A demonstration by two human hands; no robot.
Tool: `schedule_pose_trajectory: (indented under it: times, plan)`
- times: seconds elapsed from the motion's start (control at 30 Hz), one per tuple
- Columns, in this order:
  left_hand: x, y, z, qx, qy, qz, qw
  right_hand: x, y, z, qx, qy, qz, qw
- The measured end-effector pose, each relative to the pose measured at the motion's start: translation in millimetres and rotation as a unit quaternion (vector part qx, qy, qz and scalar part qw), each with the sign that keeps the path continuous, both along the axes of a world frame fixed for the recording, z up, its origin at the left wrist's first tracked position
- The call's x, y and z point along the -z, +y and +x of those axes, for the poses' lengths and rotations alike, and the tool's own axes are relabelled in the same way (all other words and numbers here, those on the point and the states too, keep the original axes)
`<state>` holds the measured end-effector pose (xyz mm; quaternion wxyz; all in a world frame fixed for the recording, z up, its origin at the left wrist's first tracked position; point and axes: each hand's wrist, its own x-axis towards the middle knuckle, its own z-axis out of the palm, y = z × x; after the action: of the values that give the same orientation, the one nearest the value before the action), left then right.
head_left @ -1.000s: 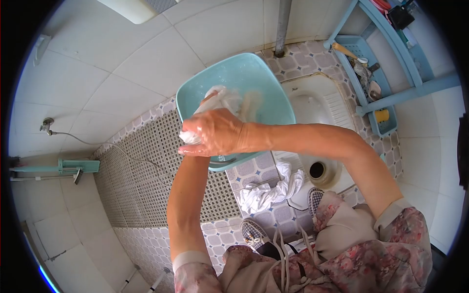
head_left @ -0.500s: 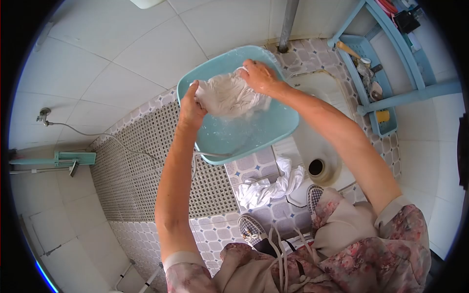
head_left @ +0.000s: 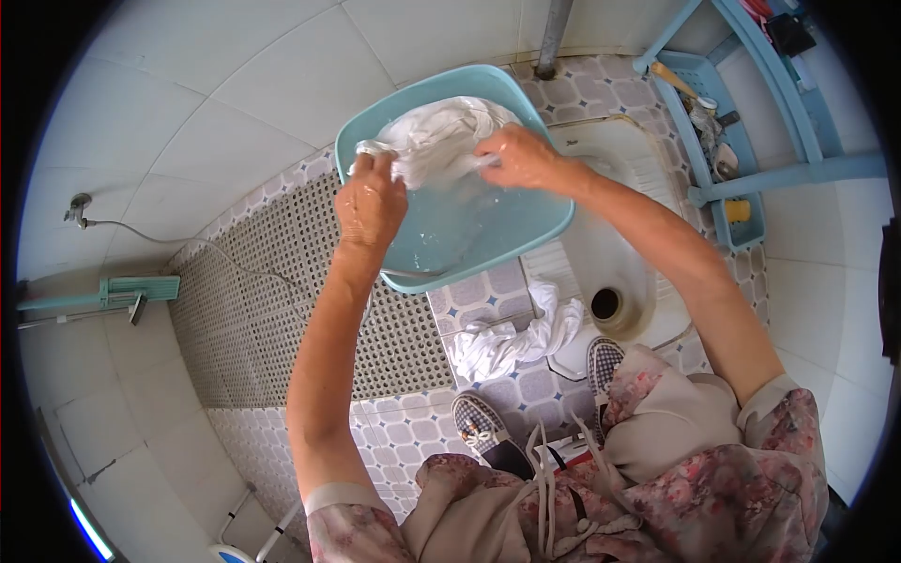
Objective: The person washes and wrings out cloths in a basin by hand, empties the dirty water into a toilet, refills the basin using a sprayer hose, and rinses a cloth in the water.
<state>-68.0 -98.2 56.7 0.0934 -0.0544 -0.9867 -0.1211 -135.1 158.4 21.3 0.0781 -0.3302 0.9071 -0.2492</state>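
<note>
Half a second on, the white cloth (head_left: 441, 136) has gone from a spread sheet between the hands to a bunched heap toward the basin's far side, and the right hand has drawn nearer the person. At far left, a wall tap (head_left: 78, 208) feeds a thin hose (head_left: 194, 240) that crosses the perforated mat (head_left: 253, 328) and slips out of sight behind the left forearm (head_left: 328, 328). The left hand (head_left: 369, 205) has its fingers closed on the cloth's left end, fingertips buried in folds. The light-blue basin (head_left: 511, 239) stands between mat and squat toilet (head_left: 587, 244), probably so that both arms reach it easily; cloudy water hides its bottom. The right hand (head_left: 519, 158) grips the cloth's right side, slightly blurred; holding opposite ends likely keeps the soaked fabric under control. Whether it is a garment I cannot tell. Below the basin, a second white cloth (head_left: 502, 349) lies twisted on the tiles, perhaps set there to stay within reach. At far right, the blue rack (head_left: 798, 175) is cut off by the dark edge, its upper contents hard to make out
</note>
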Motion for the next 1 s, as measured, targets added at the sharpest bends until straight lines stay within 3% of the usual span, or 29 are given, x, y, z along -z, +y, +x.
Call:
schedule_pose_trajectory:
  times: [0.1, 0.2, 0.23, 0.3, 0.4, 0.5, 0.6, 0.67, 0.73, 0.8, 0.97, 1.0]
  plan:
    - [22.0, -0.6, 0.2, 0.033, -0.136, 0.152, 0.979, -29.7, 10.5, -6.3, 0.032, -0.091, -0.151, 0.984]
    - [47.3, 4.8, -1.2, -0.008, -0.176, 0.210, 0.962, -47.6, 15.4, -10.3, 0.020, -0.158, -0.261, 0.952]
    - [44.6, 8.4, -1.7, -0.013, -0.186, 0.220, 0.958, -74.9, 12.2, -1.4, 0.032, -0.241, -0.295, 0.924]
    - [38.5, 16.8, -2.1, -0.026, -0.204, 0.239, 0.949, -91.8, 10.5, -1.4, 0.009, -0.290, -0.361, 0.886]
    - [30.1, 38.5, 3.6, -0.051, -0.093, 0.319, 0.942, -116.8, 7.4, 3.9, -0.043, -0.329, -0.429, 0.840]
    - [21.7, 38.8, -6.0, -0.024, -0.123, 0.430, 0.894, -131.1, 6.7, 3.5, -0.098, -0.339, -0.475, 0.806]
    - [28.5, 12.7, -16.7, 0.026, -0.181, 0.610, 0.771, -142.4, 11.2, -1.9, -0.098, -0.341, -0.501, 0.789]
    - [13.6, -0.9, -13.5, -0.021, -0.171, 0.667, 0.725, -142.3, 20.3, -20.7, -0.064, -0.366, -0.513, 0.774]
    - [6.2, -15.0, -14.1, -0.073, -0.143, 0.732, 0.662, -136.2, 26.3, -35.5, -0.012, -0.340, -0.486, 0.805]
    - [-1.9, -24.3, -15.7, -0.090, -0.107, 0.730, 0.669, -125.7, 27.2, -43.8, 0.067, -0.292, -0.444, 0.844]
    - [3.7, -38.3, -28.9, -0.129, -0.072, 0.691, 0.708, -68.1, 13.5, -63.3, 0.120, -0.107, -0.330, 0.930]
    - [9.3, -40.5, -31.7, -0.137, -0.084, 0.690, 0.706, -61.6, 13.3, -62.2, 0.105, -0.013, -0.281, 0.954]
